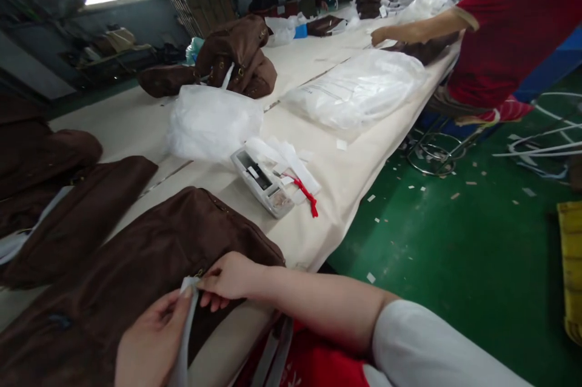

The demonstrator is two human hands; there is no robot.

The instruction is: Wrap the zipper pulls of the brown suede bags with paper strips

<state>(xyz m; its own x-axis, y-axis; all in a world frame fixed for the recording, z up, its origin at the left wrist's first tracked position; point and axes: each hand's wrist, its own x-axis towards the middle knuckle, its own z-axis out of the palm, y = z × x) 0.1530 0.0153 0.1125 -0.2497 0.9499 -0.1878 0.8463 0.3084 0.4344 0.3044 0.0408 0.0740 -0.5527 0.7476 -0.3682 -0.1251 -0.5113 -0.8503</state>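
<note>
A large brown bag lies on the cream-covered table in front of me. My left hand pinches a white strip near its upper end, thumb on top. Close beside it, my right hand has thumb and forefinger pressed together at the strip's tip, by a small metal fitting on the bag. What exactly the right fingertips grip is too small to make out. The strip runs down along the bag's near edge.
Beyond the bag sit a grey plastic tray, a red cord and white plastic packaging. More brown bags are farther back and at the left. A person in red works at the table's right edge.
</note>
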